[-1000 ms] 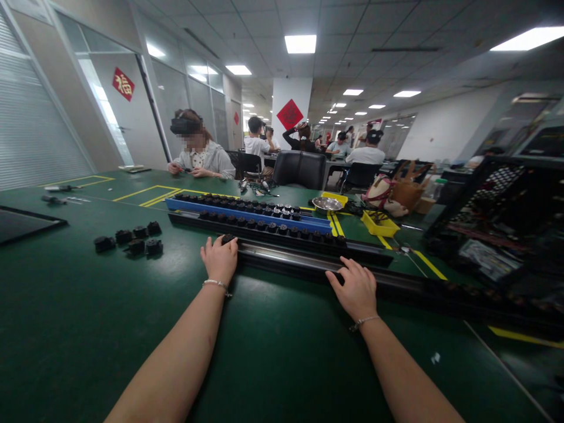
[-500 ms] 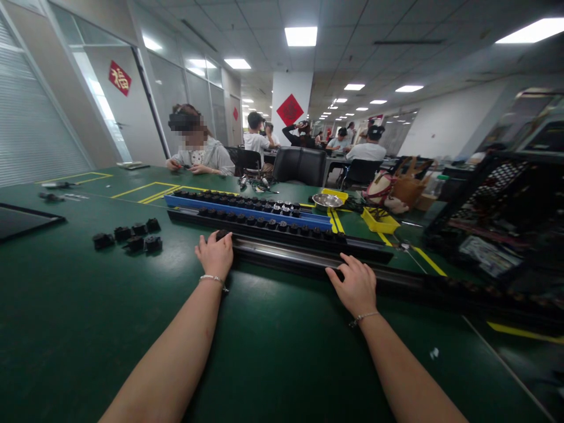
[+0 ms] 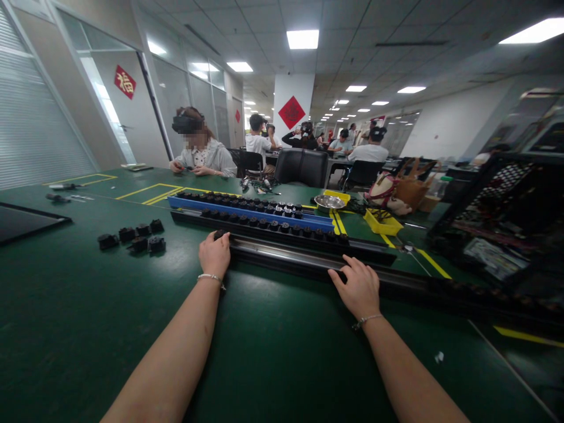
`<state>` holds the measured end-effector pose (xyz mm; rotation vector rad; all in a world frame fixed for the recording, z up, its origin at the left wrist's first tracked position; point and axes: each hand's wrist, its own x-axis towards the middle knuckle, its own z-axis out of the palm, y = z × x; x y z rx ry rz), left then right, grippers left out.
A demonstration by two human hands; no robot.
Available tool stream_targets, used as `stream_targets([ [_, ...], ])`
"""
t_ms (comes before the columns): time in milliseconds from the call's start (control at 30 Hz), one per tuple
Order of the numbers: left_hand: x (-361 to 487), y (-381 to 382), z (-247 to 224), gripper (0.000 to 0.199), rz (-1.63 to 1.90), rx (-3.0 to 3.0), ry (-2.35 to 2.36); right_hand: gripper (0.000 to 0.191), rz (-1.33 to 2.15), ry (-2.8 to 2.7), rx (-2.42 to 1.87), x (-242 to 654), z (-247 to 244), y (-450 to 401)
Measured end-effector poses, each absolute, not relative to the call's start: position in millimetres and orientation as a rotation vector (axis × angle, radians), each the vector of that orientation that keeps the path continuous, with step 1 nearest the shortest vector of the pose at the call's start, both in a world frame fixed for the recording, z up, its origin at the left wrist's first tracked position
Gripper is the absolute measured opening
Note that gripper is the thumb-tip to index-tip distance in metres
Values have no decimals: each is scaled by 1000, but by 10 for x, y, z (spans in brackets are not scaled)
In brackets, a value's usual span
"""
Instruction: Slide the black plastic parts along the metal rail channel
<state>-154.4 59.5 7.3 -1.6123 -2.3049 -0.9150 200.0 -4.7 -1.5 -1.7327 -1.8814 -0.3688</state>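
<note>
A long black rail with a shiny metal channel lies across the green table. My left hand is closed round a small black part at the rail's left end. Over the rail's near edge rests my right hand, fingers spread and holding nothing. Behind stand a black rail and a blue rail, both bearing rows of small black parts. Several loose black parts lie on the table to the left of my left hand.
Beyond the rails are a metal bowl and a yellow tray. A black rack stands at the right, a dark flat panel lies at the left. Across the table sits a person wearing a headset.
My left hand's fingers have drawn closer together round the black part at the rail's end. My right hand has hardly moved. The whole view has shifted slightly.
</note>
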Motion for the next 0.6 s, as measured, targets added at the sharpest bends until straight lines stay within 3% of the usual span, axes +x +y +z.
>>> stream_targets([
  [600,-1791,626,134,50,-1134,-1566,-2455,40,-454,-1839,-1720,1969,-57,-39],
])
